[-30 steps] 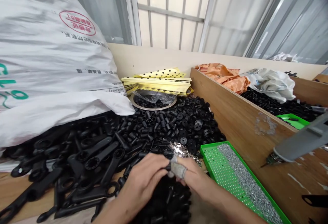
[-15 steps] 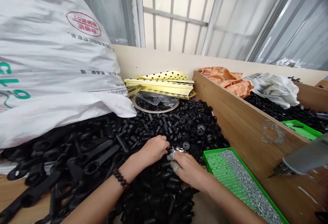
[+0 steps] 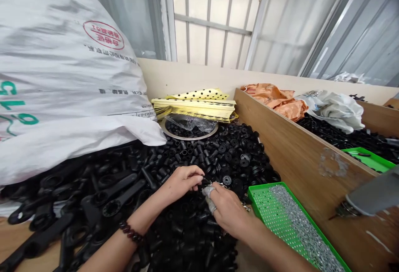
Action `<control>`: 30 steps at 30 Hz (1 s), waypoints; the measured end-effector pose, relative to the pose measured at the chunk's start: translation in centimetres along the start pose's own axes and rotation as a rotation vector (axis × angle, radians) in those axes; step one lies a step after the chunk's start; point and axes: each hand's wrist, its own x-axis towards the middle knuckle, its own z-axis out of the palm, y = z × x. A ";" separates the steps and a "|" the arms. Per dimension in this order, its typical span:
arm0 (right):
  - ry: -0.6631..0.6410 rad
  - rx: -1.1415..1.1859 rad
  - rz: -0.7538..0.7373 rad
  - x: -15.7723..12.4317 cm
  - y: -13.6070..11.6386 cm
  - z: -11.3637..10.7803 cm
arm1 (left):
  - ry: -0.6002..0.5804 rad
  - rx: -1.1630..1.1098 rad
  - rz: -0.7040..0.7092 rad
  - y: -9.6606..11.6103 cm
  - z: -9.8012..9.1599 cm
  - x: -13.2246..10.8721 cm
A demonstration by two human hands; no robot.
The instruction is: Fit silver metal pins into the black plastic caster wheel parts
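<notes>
My left hand (image 3: 182, 180), with a dark bead bracelet on the wrist, is closed in a pinch over the heap of black plastic parts (image 3: 193, 234). A small dark piece shows at its fingertips, too small to name. Close beside it on the right is my right hand (image 3: 227, 209), its thumb and a finger wrapped in greyish tape. Those fingers are curled together, and shiny metal bits show just beyond them. What the right hand grips is hidden. Black caps and short tubes lie around both hands.
A green tray (image 3: 254, 205) of small metal pins stands right of my hands, near a powered screwdriver (image 3: 368, 197) and a wooden divider (image 3: 280, 139). Long black handles (image 3: 121, 193) and a white sack (image 3: 77, 77) fill the left. Behind are a metal bowl (image 3: 165, 131) and yellow dotted sheets (image 3: 196, 108).
My left hand has turned, so its thumb and fingers now show pinched at a small dark piece. The right hand has shifted slightly and stays close to it.
</notes>
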 end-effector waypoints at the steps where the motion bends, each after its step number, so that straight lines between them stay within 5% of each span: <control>1: 0.012 0.017 0.003 0.0 0.0 -0.1 | 0.000 -0.041 0.001 0.0 0.1 -0.2; 7: 0.088 0.146 0.051 0.1 0.1 -1.2 | 0.014 -0.114 0.048 0.9 0.7 -1.4; 19: 0.032 0.204 -0.037 -0.3 0.4 -1.7 | -0.114 0.056 0.090 2.0 0.7 -1.8; 26: 0.071 0.229 -0.002 -0.2 1.0 -3.2 | 0.038 0.495 -0.107 -0.1 -3.2 -0.9; 30: 0.072 0.236 0.005 -0.3 1.3 -3.5 | 0.035 0.733 -0.201 -1.6 -3.4 -0.5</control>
